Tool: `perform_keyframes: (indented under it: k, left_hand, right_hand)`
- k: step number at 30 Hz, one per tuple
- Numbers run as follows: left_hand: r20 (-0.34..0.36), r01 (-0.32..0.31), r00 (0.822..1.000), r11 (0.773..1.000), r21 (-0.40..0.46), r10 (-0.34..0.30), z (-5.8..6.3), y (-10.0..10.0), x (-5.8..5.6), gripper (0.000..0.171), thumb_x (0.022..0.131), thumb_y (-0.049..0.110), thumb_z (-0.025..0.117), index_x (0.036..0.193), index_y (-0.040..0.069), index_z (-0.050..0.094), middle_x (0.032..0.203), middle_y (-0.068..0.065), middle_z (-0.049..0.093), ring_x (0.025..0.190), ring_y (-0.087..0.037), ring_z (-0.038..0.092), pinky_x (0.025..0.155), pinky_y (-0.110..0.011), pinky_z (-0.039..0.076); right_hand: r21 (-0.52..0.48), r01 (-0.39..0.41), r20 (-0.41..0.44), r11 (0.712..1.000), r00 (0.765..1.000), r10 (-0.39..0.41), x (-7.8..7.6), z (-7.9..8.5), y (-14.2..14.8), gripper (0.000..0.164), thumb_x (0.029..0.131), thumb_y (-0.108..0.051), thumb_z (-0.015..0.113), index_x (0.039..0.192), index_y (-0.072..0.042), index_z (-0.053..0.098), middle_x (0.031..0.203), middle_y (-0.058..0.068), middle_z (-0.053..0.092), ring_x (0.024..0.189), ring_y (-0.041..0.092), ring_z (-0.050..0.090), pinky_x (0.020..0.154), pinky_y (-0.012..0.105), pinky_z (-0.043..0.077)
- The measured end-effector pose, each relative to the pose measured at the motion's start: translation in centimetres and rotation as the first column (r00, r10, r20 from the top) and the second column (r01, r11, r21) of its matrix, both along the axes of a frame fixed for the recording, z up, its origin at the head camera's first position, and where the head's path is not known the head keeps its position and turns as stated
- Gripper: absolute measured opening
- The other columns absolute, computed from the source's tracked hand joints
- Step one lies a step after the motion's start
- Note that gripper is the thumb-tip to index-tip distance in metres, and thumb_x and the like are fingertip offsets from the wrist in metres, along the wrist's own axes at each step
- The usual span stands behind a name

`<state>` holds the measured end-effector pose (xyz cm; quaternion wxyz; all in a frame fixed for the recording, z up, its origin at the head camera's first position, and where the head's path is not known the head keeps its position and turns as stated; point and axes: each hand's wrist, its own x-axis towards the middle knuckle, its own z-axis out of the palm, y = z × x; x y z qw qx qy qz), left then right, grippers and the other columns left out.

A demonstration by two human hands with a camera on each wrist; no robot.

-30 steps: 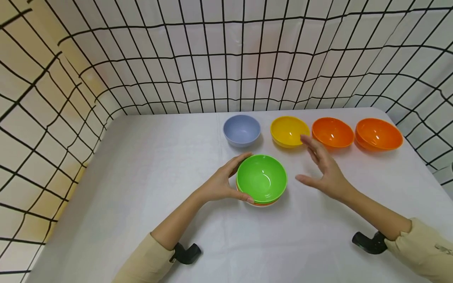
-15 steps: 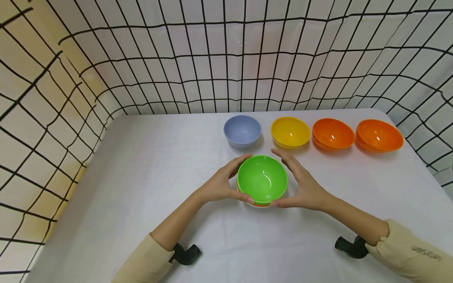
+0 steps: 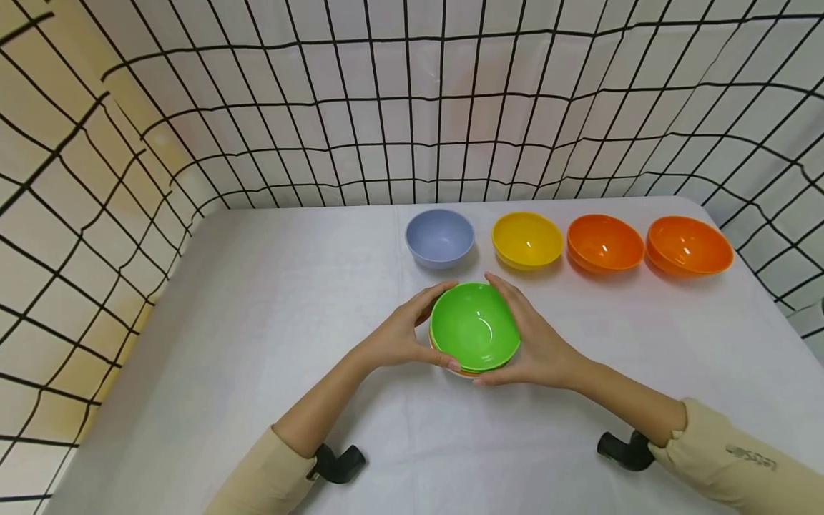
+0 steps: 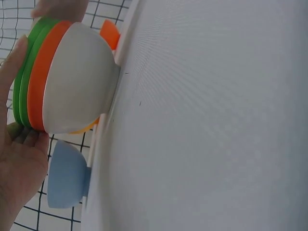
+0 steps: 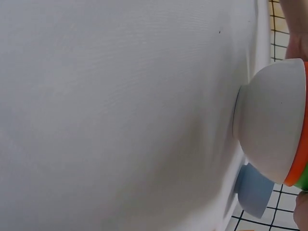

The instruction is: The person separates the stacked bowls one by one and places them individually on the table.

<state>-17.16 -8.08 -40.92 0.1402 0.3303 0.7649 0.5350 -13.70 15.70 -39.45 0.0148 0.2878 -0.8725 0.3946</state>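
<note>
A stack of nested bowls stands upright on the white table in the head view. Its top is a green bowl [image 3: 475, 325]. Seen from the side in the left wrist view, a second green rim lies under it, then an orange bowl [image 4: 43, 72], then a white bowl [image 4: 79, 82] at the bottom, its foot on the table. My left hand [image 3: 402, 336] grips the stack's left side, thumb at the near rim and fingers at the far side. On the right side, my right hand [image 3: 541, 350] holds it the same way, covering part of the green rim.
Behind the stack a row of separate bowls runs along the table's far edge: a blue bowl [image 3: 440, 239], a yellow bowl [image 3: 528, 242], an orange bowl [image 3: 605, 244] and another orange bowl [image 3: 689, 247]. A white wall with black grid netting [image 3: 380, 107] encloses the table [image 3: 270, 286].
My right hand has come in leftward from beside the yellow bowl and taken hold of the stack's right side. My left hand and the bowls stay in place.
</note>
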Motion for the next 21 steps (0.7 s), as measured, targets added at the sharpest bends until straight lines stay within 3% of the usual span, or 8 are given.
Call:
perform_keyframes:
  k: [7, 19, 21]
  left_hand:
    - [-0.005, 0.011, 1.0, 1.0, -0.004, -0.011, 0.2, -0.1, -0.2, 0.104, 0.06, 0.02, 0.088, 0.145, 0.016, 0.027, 0.142, 0.008, 0.035, 0.128, -0.009, 0.037, 0.108, -0.028, 0.029]
    - [0.015, 0.039, 0.999, 0.999, 0.001, -0.039, 0.3, -0.1, -0.4, 0.106, 0.058, 0.015, 0.088, 0.145, 0.017, 0.027, 0.144, 0.004, 0.034, 0.129, -0.013, 0.037, 0.108, -0.027, 0.03]
    - [0.003, 0.045, 0.999, 0.999, -0.015, -0.044, 0.7, -0.1, -0.2, 0.106, 0.059, 0.012, 0.088, 0.145, 0.013, 0.026, 0.145, -0.001, 0.034, 0.129, -0.015, 0.037, 0.108, -0.028, 0.03]
  right_hand:
    - [-0.024, 0.044, 0.022, 0.999, 0.999, -0.043, -0.1, -0.1, -0.2, 0.128, 0.046, -0.041, 0.091, 0.147, -0.016, 0.016, 0.142, 0.007, 0.032, 0.12, 0.025, 0.043, 0.095, 0.048, 0.043]
    - [-0.093, 0.042, -0.079, 0.995, 0.996, -0.049, -0.3, -1.0, -0.3, 0.123, 0.044, -0.034, 0.093, 0.144, -0.01, 0.025, 0.136, 0.008, 0.04, 0.118, 0.022, 0.045, 0.092, 0.045, 0.047]
    - [-0.102, 0.04, -0.078, 0.994, 0.996, -0.048, -0.3, -1.0, -0.3, 0.123, 0.044, -0.033, 0.093, 0.143, -0.01, 0.025, 0.136, 0.007, 0.04, 0.118, 0.022, 0.045, 0.092, 0.045, 0.047]
